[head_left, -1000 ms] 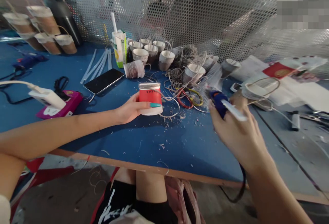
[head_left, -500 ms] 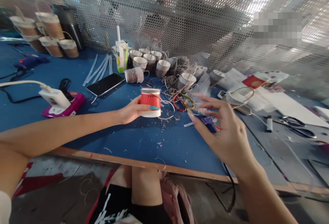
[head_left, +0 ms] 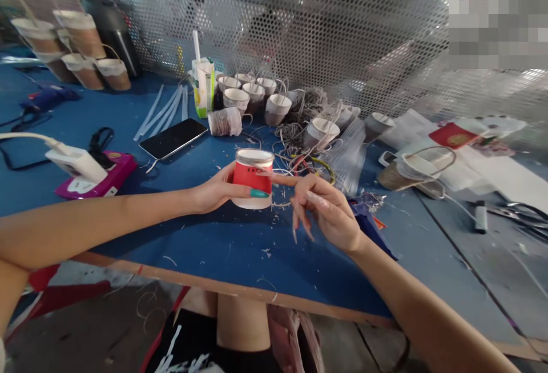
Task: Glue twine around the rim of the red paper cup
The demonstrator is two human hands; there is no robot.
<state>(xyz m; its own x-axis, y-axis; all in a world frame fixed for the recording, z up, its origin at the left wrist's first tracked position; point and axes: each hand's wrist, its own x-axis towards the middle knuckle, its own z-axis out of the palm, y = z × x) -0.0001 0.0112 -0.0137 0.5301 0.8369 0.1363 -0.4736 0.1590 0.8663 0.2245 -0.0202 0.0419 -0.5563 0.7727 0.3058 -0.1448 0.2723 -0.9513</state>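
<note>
Gripping the red cup (head_left: 252, 178) upside down in my left hand (head_left: 214, 190), I press my empty right hand's (head_left: 329, 216) forefinger gently, keeping the cup steady.

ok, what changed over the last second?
The right hand let go of the blue glue gun, which now lies on the table, and moved left, forefinger reaching the red cup. The left hand kept its grip on the cup, upside down on the table.
</note>
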